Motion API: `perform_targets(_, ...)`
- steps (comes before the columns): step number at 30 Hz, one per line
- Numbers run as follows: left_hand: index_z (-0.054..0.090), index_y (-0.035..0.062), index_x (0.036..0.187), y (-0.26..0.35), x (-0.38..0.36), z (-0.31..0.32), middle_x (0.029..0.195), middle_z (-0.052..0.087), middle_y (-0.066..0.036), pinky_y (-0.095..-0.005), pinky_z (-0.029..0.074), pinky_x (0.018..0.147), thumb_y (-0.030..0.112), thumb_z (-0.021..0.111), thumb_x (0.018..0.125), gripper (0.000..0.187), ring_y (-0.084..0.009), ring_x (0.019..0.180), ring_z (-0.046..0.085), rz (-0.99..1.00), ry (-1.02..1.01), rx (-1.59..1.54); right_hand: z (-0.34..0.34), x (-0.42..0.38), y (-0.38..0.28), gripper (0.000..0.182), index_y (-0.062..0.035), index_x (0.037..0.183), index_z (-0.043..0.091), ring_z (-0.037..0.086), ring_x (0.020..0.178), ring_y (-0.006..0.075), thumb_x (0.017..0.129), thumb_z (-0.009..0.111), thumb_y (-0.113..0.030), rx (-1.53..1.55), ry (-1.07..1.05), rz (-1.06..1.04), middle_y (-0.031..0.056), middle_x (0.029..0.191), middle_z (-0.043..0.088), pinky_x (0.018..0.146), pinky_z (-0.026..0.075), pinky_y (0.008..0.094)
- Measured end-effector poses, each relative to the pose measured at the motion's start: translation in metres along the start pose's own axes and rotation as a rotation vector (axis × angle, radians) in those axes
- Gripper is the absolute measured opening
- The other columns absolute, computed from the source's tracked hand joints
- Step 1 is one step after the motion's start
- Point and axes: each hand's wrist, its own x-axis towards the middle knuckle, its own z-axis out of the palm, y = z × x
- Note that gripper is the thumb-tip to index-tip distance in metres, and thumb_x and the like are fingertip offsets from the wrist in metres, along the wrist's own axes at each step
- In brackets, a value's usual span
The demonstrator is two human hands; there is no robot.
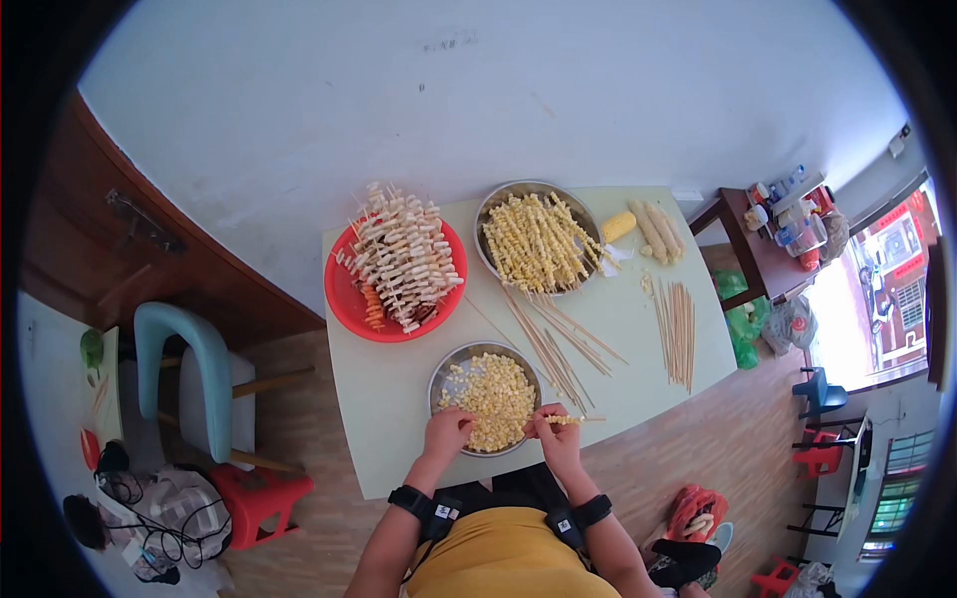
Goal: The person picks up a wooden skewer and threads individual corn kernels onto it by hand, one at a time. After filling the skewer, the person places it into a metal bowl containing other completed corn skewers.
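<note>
A metal bowl (436, 382) full of loose yellow corn kernels (493, 399) stands at the table's near side. My right hand (550, 431) is closed around a thin wooden skewer (595, 420) at the bowl's right rim; a short row of kernels is threaded on it. Over the bowl's left rim, my left hand (449, 431) has its fingers pinched together, and whatever lies between them is too small to make out. Beyond the bowl, a larger metal bowl (482, 211) bears many corn-covered skewers (538, 239).
A red basin (336, 309) holds stacked skewers of pale pieces (399, 264). Bare sticks (678, 334) lie on the table (389, 399) at right, more in the middle. A corn cob (618, 226) lies near stripped cobs (660, 234). A blue chair (204, 379) stands left.
</note>
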Motion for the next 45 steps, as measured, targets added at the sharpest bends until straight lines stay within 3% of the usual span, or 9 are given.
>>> perform_targets(1, 0.061, 0.0092, 0.081, 0.001, 0.000, -0.001, 0.068, 0.055, -0.007, -0.0302, 0.045, 0.057, 0.015, 0.063, 0.064, 0.019, -0.0209, 0.061, 0.056, -0.001, -0.002, 0.000, 0.000, -0.001, -0.001, 0.006, -0.0005, 0.080, 0.047, 0.055, 0.062, 0.0103, 0.080, 0.049, -0.006, 0.025, -0.009, -0.005, 0.0061, 0.070, 0.055, 0.057, 0.046, 0.0214)
perform_targets(3, 0.061, 0.0058, 0.087, 0.006, 0.000, -0.002, 0.069, 0.060, -0.008, -0.0257, 0.046, 0.055, 0.011, 0.060, 0.070, 0.018, -0.0161, 0.058, 0.059, -0.245, -0.005, -0.318, 0.000, -0.002, -0.009, 0.006, -0.0006, 0.081, 0.047, 0.055, 0.062, 0.0105, 0.080, 0.049, -0.006, 0.009, -0.003, -0.011, 0.0061, 0.070, 0.055, 0.057, 0.046, 0.0214)
perform_targets(4, 0.061, 0.0058, 0.087, 0.002, 0.001, 0.002, 0.069, 0.060, -0.008, -0.0257, 0.046, 0.055, 0.011, 0.060, 0.070, 0.018, -0.0161, 0.058, 0.059, -0.244, -0.005, -0.319, 0.000, -0.002, -0.012, 0.005, -0.0007, 0.081, 0.047, 0.055, 0.062, 0.0107, 0.080, 0.049, -0.006, -0.008, -0.001, -0.021, 0.0061, 0.070, 0.055, 0.057, 0.046, 0.0214)
perform_targets(6, 0.060, -0.0012, 0.085, -0.004, 0.003, 0.007, 0.072, 0.062, -0.010, -0.0218, 0.047, 0.057, 0.005, 0.056, 0.074, 0.013, -0.0129, 0.060, 0.060, -0.249, 0.057, -0.716, 0.003, -0.006, -0.014, 0.005, -0.0007, 0.082, 0.047, 0.056, 0.063, 0.0112, 0.081, 0.049, -0.005, -0.049, -0.020, -0.063, 0.0069, 0.070, 0.055, 0.057, 0.046, 0.0217)
perform_targets(9, 0.059, -0.0051, 0.085, 0.001, 0.001, 0.004, 0.071, 0.061, -0.009, -0.0207, 0.048, 0.060, 0.001, 0.054, 0.076, 0.013, -0.0134, 0.064, 0.060, -0.299, 0.093, -0.853, 0.008, -0.008, -0.013, 0.003, -0.0007, 0.082, 0.047, 0.057, 0.064, 0.0116, 0.080, 0.049, -0.003, -0.165, -0.072, -0.145, 0.0074, 0.070, 0.056, 0.058, 0.046, 0.0220)
perform_targets(20, 0.059, -0.0050, 0.088, -0.002, -0.001, 0.009, 0.072, 0.062, -0.010, -0.0201, 0.047, 0.061, 0.001, 0.056, 0.074, 0.016, -0.0132, 0.064, 0.061, -0.297, 0.166, -0.796, 0.021, -0.011, -0.034, 0.004, -0.0010, 0.076, 0.051, 0.057, 0.064, 0.0141, 0.074, 0.054, 0.000, -0.401, -0.193, -0.343, 0.0070, 0.069, 0.058, 0.058, 0.045, 0.0245)
perform_targets(22, 0.059, -0.0050, 0.088, -0.002, 0.000, 0.009, 0.072, 0.062, -0.010, -0.0200, 0.047, 0.060, 0.001, 0.056, 0.074, 0.016, -0.0132, 0.064, 0.061, -0.295, 0.181, -0.808, 0.023, -0.011, -0.042, 0.009, -0.0040, 0.077, 0.051, 0.056, 0.060, 0.0234, 0.070, 0.057, -0.001, -0.488, -0.241, -0.438, 0.0094, 0.068, 0.055, 0.054, 0.044, 0.0283)
perform_targets(25, 0.060, -0.0050, 0.088, -0.003, 0.000, 0.010, 0.071, 0.062, -0.010, -0.0201, 0.048, 0.059, 0.001, 0.056, 0.073, 0.016, -0.0132, 0.064, 0.061, -0.302, 0.187, -0.778, 0.027, -0.011, -0.045, 0.011, -0.0050, 0.076, 0.051, 0.054, 0.059, 0.0260, 0.069, 0.057, -0.001, -0.524, -0.236, -0.483, 0.0096, 0.067, 0.054, 0.052, 0.043, 0.0303)
perform_targets(45, 0.060, -0.0017, 0.083, -0.002, -0.008, 0.013, 0.067, 0.059, -0.004, -0.0194, 0.045, 0.055, 0.001, 0.058, 0.071, 0.012, -0.0074, 0.059, 0.055, -0.224, 0.279, -0.647, 0.030, -0.009, -0.041, 0.013, -0.0065, 0.074, 0.049, 0.054, 0.060, 0.0258, 0.066, 0.058, -0.002, -0.655, -0.365, -0.585, 0.0079, 0.066, 0.053, 0.052, 0.043, 0.0319)
